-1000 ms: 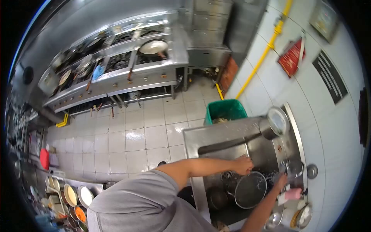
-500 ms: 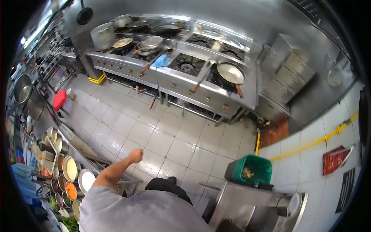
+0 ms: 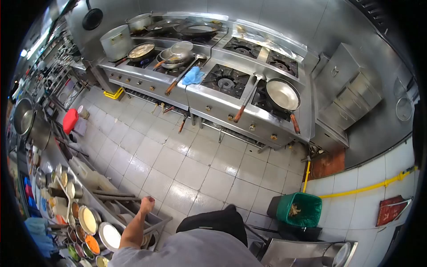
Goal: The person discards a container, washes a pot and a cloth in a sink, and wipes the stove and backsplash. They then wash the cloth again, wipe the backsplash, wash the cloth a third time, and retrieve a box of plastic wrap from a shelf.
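My left hand point(image 3: 147, 204) hangs above the tiled floor, fingers curled into a loose fist with nothing visible in it. It is nearest to the edge of the prep counter on the left, close to the grey shelf frame point(image 3: 163, 224) beneath. On that counter, beside my forearm, are a white-filled bowl point(image 3: 110, 236), a pan of pale yellow food point(image 3: 89, 220) and a bowl of orange food point(image 3: 92, 244). My right hand is out of view.
Across the floor point(image 3: 178, 164) stands a steel range point(image 3: 213, 104) with a wide pan point(image 3: 283, 94), a ladle point(image 3: 249, 98) and a blue cloth point(image 3: 193, 76). A green-lined bin point(image 3: 311, 208) and a steel sink unit point(image 3: 284, 249) are at the lower right. A red stool point(image 3: 70, 121) stands left.
My left hand has moved down and left, closer to the counter edge, still curled. The view has shifted, so the range and the bin appear farther right, and one leg shows more.
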Motion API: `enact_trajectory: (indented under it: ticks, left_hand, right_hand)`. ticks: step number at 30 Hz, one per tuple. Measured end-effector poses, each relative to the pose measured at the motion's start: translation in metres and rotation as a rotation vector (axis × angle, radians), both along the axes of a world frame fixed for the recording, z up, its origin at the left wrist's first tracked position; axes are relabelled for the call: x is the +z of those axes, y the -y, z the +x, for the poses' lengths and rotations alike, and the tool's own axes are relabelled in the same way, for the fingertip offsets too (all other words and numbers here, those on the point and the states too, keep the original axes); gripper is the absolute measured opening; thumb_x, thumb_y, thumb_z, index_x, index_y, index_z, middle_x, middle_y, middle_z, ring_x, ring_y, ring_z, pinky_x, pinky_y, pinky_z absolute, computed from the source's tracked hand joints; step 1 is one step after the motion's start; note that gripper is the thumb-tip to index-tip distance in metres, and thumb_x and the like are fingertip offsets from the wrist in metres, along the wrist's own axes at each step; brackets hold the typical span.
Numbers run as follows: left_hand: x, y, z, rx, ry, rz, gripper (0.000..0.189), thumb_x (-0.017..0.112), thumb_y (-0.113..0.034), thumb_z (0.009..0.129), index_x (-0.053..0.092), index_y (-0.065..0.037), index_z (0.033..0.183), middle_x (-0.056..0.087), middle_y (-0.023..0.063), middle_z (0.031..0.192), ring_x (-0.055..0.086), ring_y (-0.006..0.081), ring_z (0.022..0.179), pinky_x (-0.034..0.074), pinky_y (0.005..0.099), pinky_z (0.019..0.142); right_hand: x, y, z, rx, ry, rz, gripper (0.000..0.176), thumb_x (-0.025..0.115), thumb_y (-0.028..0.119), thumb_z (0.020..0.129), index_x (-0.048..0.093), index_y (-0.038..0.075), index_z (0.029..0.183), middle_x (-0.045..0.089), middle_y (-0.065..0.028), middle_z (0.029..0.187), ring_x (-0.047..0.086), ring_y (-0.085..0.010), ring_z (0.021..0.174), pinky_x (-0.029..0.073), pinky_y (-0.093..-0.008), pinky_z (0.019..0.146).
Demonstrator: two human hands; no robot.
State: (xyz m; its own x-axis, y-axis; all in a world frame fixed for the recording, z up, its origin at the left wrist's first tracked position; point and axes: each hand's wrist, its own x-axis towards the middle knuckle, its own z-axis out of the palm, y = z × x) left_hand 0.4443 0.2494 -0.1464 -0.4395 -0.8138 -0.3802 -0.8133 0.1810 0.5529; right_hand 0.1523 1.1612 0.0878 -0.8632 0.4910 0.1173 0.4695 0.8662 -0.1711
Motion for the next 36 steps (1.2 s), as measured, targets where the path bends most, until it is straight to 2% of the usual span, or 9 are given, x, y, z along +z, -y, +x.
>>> enact_trajectory:
  ticks: [10, 16, 19, 21, 22, 24, 27, 31, 36]
  left_hand:
    - [-0.008, 0.037, -0.068, 0.062, 0.089, 0.051, 0.021, 0.061, -0.016, 0.074, 0.067, -0.001, 0.087, 0.069, 0.0178, 0.082, 0.067, 0.0302, 0.083, 0.052, 0.037, 0.075]
    - [0.008, 0.069, -0.144, 0.076, 0.078, 0.091, 0.022, 0.062, -0.018, 0.077, 0.066, 0.0, 0.089, 0.068, 0.0179, 0.081, 0.067, 0.0291, 0.08, 0.052, 0.0364, 0.074]
    - [0.028, 0.082, -0.195, 0.033, -0.082, 0.034, 0.022, 0.063, -0.018, 0.079, 0.065, 0.0, 0.091, 0.068, 0.0181, 0.08, 0.066, 0.0291, 0.077, 0.052, 0.0366, 0.072]
    - [0.071, 0.083, -0.24, -0.011, -0.061, 0.064, 0.021, 0.063, -0.016, 0.08, 0.065, 0.001, 0.092, 0.068, 0.0179, 0.081, 0.066, 0.0284, 0.076, 0.051, 0.0365, 0.071]
    - [0.084, 0.084, -0.257, -0.028, -0.052, 0.05, 0.02, 0.064, -0.015, 0.08, 0.064, 0.001, 0.091, 0.068, 0.0173, 0.081, 0.066, 0.0268, 0.075, 0.051, 0.0357, 0.07]
    - [0.086, 0.091, -0.274, -0.014, -0.062, 0.069, 0.019, 0.064, -0.014, 0.08, 0.064, 0.001, 0.091, 0.068, 0.017, 0.081, 0.066, 0.0258, 0.075, 0.052, 0.0351, 0.07]
    - [0.065, 0.114, -0.28, 0.004, -0.083, 0.094, 0.018, 0.064, -0.013, 0.08, 0.065, 0.001, 0.091, 0.068, 0.0161, 0.081, 0.066, 0.024, 0.074, 0.052, 0.0341, 0.07]
    - [0.035, 0.139, -0.276, 0.135, -0.11, 0.152, 0.016, 0.064, -0.011, 0.079, 0.065, 0.001, 0.089, 0.068, 0.0149, 0.079, 0.066, 0.0226, 0.073, 0.052, 0.0337, 0.07]
    - [-0.022, 0.193, -0.284, 0.121, -0.079, 0.256, 0.016, 0.064, -0.014, 0.079, 0.066, 0.0, 0.085, 0.068, 0.0153, 0.077, 0.066, 0.0226, 0.074, 0.052, 0.0341, 0.069]
  right_hand:
    - [-0.03, 0.019, -0.188, 0.348, -0.18, -0.1, 0.016, 0.059, 0.017, 0.084, 0.055, 0.002, 0.083, 0.054, -0.0081, 0.075, 0.051, -0.023, 0.07, 0.043, -0.0367, 0.066]
    - [-0.021, 0.303, -0.407, 0.611, -0.12, -0.609, 0.013, 0.062, 0.012, 0.086, 0.056, 0.0, 0.086, 0.057, -0.0054, 0.077, 0.053, -0.0132, 0.072, 0.046, -0.0302, 0.068]
    - [-0.022, 0.443, -0.491, 0.743, 0.03, -0.831, 0.032, 0.063, 0.024, 0.09, 0.056, -0.001, 0.109, 0.059, -0.0036, 0.093, 0.055, -0.0135, 0.093, 0.044, -0.0279, 0.084]
    - [-0.041, 0.509, -0.542, 0.844, 0.105, -0.842, 0.038, 0.064, 0.026, 0.09, 0.054, -0.001, 0.115, 0.059, -0.0072, 0.096, 0.058, -0.0168, 0.089, 0.047, -0.0318, 0.08]
    - [-0.033, 0.543, -0.554, 0.859, 0.111, -0.841, 0.038, 0.064, 0.026, 0.09, 0.054, -0.001, 0.115, 0.059, -0.0072, 0.096, 0.058, -0.0168, 0.089, 0.047, -0.0318, 0.08]
    - [-0.021, 0.605, -0.565, 0.538, 0.564, -1.318, 0.028, 0.063, 0.024, 0.09, 0.054, 0.002, 0.105, 0.058, -0.0074, 0.083, 0.059, -0.0167, 0.067, 0.051, -0.033, 0.061]
    - [-0.046, 0.652, -0.577, 0.43, 0.814, -1.458, 0.019, 0.065, 0.02, 0.088, 0.051, 0.007, 0.088, 0.051, -0.0029, 0.064, 0.049, -0.0142, 0.045, 0.044, -0.0309, 0.041]
    - [-0.041, 0.703, -0.548, 0.549, 0.605, -1.162, 0.017, 0.061, 0.007, 0.084, 0.046, 0.01, 0.079, 0.042, 0.0015, 0.054, 0.043, -0.0098, 0.039, 0.038, -0.0278, 0.035]
    - [0.018, 0.768, -0.526, 0.555, 0.573, -1.249, 0.016, 0.06, 0.005, 0.084, 0.045, 0.01, 0.079, 0.042, 0.0019, 0.054, 0.041, -0.0091, 0.039, 0.037, -0.0275, 0.034]
